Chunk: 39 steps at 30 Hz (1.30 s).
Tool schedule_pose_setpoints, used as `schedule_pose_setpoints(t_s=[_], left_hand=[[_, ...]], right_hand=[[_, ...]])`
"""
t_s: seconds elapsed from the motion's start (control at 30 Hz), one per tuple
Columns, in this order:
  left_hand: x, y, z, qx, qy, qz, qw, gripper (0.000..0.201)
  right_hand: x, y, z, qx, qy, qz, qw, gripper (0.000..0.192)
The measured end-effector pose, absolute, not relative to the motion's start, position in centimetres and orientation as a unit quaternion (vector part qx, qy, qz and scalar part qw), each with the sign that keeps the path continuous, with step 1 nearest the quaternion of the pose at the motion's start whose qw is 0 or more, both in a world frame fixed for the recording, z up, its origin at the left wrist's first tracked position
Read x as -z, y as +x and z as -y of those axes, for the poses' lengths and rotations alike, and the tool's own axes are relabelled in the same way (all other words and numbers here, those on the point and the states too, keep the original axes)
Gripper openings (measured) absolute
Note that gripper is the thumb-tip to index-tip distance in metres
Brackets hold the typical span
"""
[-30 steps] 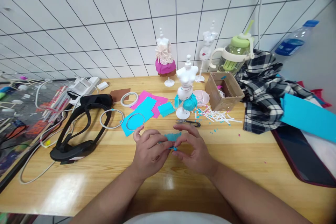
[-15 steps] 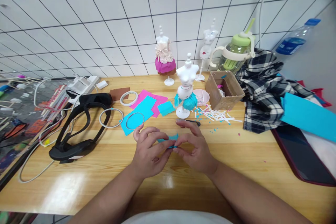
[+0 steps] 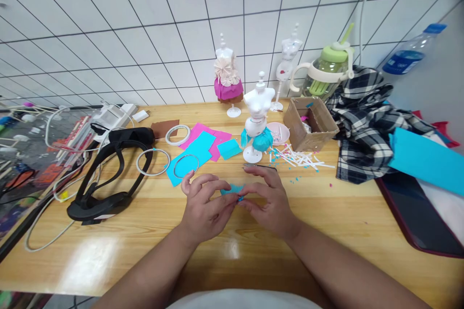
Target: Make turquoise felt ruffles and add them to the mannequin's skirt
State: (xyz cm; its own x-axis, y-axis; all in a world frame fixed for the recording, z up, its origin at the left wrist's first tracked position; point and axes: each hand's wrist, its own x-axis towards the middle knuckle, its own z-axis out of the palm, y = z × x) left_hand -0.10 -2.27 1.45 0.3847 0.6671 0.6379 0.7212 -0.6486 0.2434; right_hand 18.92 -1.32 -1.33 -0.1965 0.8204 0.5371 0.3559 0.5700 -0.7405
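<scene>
The left hand (image 3: 205, 208) and the right hand (image 3: 270, 203) meet over the wooden table (image 3: 326, 212), thumbs and forefingers pinched on a small blue paper strip (image 3: 233, 189) held between them (most of it is hidden by the fingers). Just beyond the right hand lie small snips (image 3: 260, 166), with a white mannequin (image 3: 256, 123) in a blue skirt behind.

The scene is brightly and evenly lit from overhead; glare is thrown on the varnished wooden table (image 3: 119, 251) toward 7 o'clock. Shadows are kept soft. Tile lines are bowed by wide-angle distortion, and edges are slightly blurred
</scene>
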Motion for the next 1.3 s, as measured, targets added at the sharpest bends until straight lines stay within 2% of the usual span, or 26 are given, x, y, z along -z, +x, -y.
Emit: schedule_pose_setpoints(t_s=[0.2,0.23,0.3,0.37,0.4,0.5,0.53,0.7,0.8,0.87,1.17,1.3], left_hand=[[-1.5,-0.2,2.1,0.369,-0.818,0.44,0.014,0.015],[-1.6,-0.2,2.1,0.374,-0.816,0.442,0.007,0.014],[-1.6,-0.2,2.0,0.382,-0.807,0.449,-0.027,0.011],[-1.5,-0.2,1.8,0.39,-0.784,0.47,-0.11,0.005],[-1.3,-0.2,1.8,0.395,-0.765,0.481,-0.167,0.002],[-0.8,-0.2,1.5,0.408,-0.694,0.494,-0.328,0.012],[-0.6,-0.3,1.4,0.408,-0.674,0.493,-0.369,0.014],[0.0,0.0,1.5,0.406,-0.497,0.466,-0.609,0.029],[0.3,0.4,1.6,0.403,-0.368,0.435,-0.716,0.034],[0.4,0.5,1.5,0.397,-0.342,0.422,-0.74,0.033],[1.3,-0.2,1.2,0.413,-0.308,0.368,-0.774,0.04],[1.3,-0.2,1.2,0.395,-0.332,0.387,-0.764,0.032]], right_hand=[[1.3,18.8,1.4,-0.257,-0.392,0.726,0.504,0.007],[1.3,18.7,1.5,-0.277,-0.395,0.713,0.51,0.011],[1.4,18.6,1.5,-0.333,-0.405,0.671,0.524,0.034],[1.4,18.6,1.4,-0.382,-0.413,0.646,0.517,0.051],[1.4,18.6,1.3,-0.396,-0.413,0.648,0.504,0.047],[1.5,18.7,0.9,-0.427,-0.411,0.66,0.461,0.015],[1.6,18.7,0.8,-0.453,-0.407,0.649,0.456,0.011],[2.0,18.6,0.5,-0.73,-0.333,0.429,0.416,0.025],[1.9,18.6,0.6,-0.832,-0.287,0.303,0.365,0.035],[1.8,18.6,0.6,-0.853,-0.277,0.27,0.35,0.037],[2.2,18.9,0.0,-0.822,-0.303,0.26,0.407,0.04],[2.3,18.8,0.0,-0.813,-0.315,0.29,0.395,0.036]])
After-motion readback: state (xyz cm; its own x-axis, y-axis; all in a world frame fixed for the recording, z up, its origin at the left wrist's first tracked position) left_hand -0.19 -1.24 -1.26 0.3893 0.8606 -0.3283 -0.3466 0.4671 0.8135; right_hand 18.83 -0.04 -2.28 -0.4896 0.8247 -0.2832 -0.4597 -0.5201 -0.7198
